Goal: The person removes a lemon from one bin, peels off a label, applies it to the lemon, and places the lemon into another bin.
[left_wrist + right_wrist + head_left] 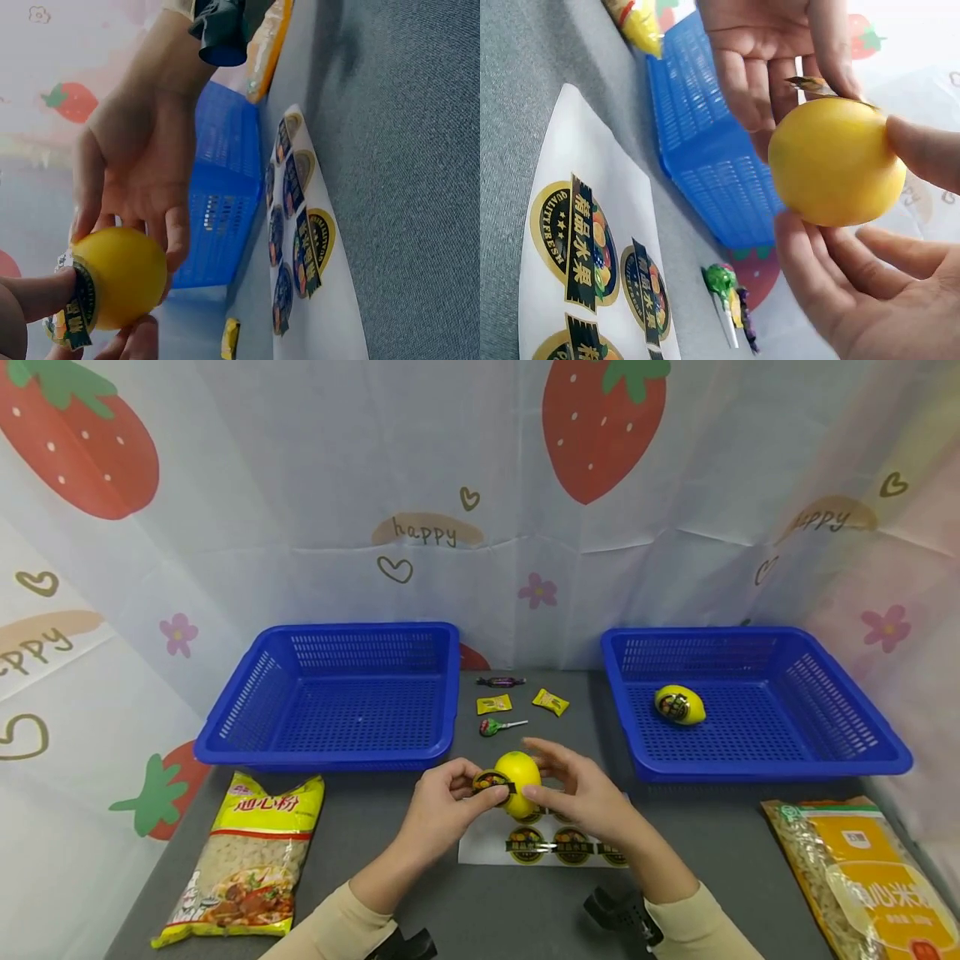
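My right hand (588,793) grips a yellow lemon (519,777) between thumb and fingers, above the table. At the lemon's left side, my left hand (444,802) pinches a round black-and-gold fruit sticker (491,782). The left thumb lies over this sticker (84,304) in the left wrist view, where its edge meets the lemon skin. From the right wrist, the sticker (814,85) shows edge-on behind the lemon (836,161), partly standing off it. Below both hands lies a white sticker sheet (487,843) with several similar labels, partly hidden by the right hand and wrist.
Blue baskets stand left (326,756) and right (772,768); the right one holds a stickered lemon (680,704). Between them lie a lollipop (491,727), two yellow-wrapped candies (494,704) and a purple one (501,682). Pasta bags flank the front, left (251,860) and right (862,877).
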`<move>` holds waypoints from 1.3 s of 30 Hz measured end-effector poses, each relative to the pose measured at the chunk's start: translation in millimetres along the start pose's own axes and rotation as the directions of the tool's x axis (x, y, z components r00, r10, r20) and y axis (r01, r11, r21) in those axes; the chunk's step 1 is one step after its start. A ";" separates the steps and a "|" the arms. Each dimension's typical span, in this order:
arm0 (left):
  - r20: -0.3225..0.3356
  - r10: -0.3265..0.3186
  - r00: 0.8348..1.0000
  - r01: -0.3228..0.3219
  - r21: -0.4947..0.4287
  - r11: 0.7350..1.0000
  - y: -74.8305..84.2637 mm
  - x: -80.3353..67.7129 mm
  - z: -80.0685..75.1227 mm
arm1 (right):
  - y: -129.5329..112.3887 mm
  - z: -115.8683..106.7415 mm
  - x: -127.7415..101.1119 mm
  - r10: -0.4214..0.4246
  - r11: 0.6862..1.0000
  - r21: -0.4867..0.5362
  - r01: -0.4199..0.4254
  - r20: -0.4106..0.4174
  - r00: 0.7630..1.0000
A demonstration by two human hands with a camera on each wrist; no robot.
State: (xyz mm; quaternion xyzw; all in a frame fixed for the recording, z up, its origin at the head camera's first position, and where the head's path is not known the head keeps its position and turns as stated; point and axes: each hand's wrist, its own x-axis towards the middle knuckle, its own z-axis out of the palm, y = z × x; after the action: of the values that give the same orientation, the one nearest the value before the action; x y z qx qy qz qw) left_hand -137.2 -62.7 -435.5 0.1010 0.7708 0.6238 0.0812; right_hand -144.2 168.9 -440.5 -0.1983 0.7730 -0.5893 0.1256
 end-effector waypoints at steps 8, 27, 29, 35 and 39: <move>-0.098 0.020 0.995 -0.008 0.123 0.992 5.6 -3.1 4.4 | -0.9 19.4 -0.3 -0.042 0.999 -0.019 0.040 -0.141 0.989; -0.108 0.043 0.993 -0.022 0.183 0.983 9.7 -4.7 5.5 | -1.6 24.1 -1.1 0.016 0.990 0.140 -0.012 -0.030 0.999; -0.116 0.041 0.992 -0.018 0.190 0.982 9.6 -3.7 7.0 | -3.2 24.9 -0.6 0.055 0.990 0.134 -0.048 -0.044 0.998; -0.141 0.021 0.990 0.004 0.176 0.984 10.1 -2.4 10.3 | -6.0 31.9 3.3 0.056 0.997 0.053 -0.049 -0.137 0.989; -0.158 0.008 0.987 0.017 0.157 0.987 11.2 -2.8 10.3 | -5.4 34.0 3.1 0.025 0.998 0.056 -0.015 -0.172 0.985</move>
State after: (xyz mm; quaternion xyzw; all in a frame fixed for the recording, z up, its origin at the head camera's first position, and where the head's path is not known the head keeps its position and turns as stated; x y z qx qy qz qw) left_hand -131.2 -51.4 -426.7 0.0556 0.8219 0.5667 0.0128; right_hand -131.5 137.0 -444.5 -0.1351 0.7666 -0.6239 0.0694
